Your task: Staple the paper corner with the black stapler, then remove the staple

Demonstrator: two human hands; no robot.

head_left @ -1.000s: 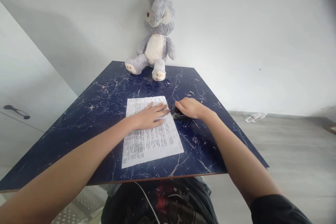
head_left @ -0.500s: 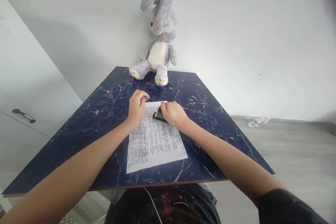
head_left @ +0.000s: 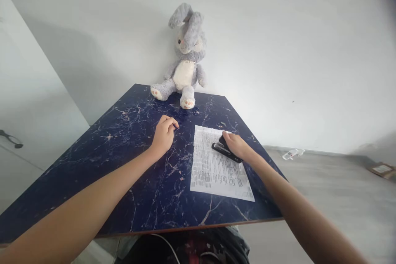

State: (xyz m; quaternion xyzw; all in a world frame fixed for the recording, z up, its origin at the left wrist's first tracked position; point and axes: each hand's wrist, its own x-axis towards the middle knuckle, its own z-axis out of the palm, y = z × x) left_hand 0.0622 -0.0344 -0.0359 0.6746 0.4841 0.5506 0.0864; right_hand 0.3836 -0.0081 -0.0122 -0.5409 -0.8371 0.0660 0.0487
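Dark-blue marbled tabletop (head_left: 130,140) stands against a white wall, with 1 grey plush rabbit (head_left: 185,70) seated at the far edge. 1 printed sheet (head_left: 213,173) lies flat on the right half, close to the right edge. The black stapler (head_left: 223,150) rests on the far part of the sheet. The right hand (head_left: 236,145) covers the stapler's right end, fingers narrow and wrapped on it. The left hand (head_left: 163,134) rests on bare tabletop left of the sheet, apart from it, fingers curled inward and holding nothing.
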